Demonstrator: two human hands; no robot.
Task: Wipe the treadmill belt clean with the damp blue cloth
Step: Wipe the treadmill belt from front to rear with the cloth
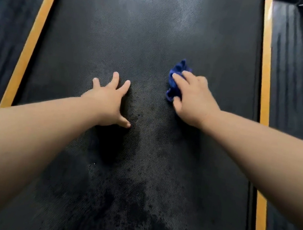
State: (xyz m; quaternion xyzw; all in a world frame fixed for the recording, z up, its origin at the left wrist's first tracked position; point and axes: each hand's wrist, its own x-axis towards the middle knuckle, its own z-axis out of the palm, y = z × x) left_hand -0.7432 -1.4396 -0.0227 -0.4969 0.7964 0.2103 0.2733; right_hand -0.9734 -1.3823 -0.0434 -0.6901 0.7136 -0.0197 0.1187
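I am pressing the bunched blue cloth (177, 79) onto the treadmill belt (157, 38) right of centre, my right hand (191, 97) lying over it with fingers curled around the wad. My left hand (108, 97) is bracing beside it, fingers spread wide and flat. The cloth looks light, soft and limp, so I am judging that a palm-down hold over the whole bunch is gripping best on the textured rubber.

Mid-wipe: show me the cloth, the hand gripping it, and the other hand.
cloth (181, 67): head view, on its bunched upper end, clear of the hand.
right hand (193, 99): head view, on the back of the hand.
left hand (108, 99): head view, on the back of the hand.
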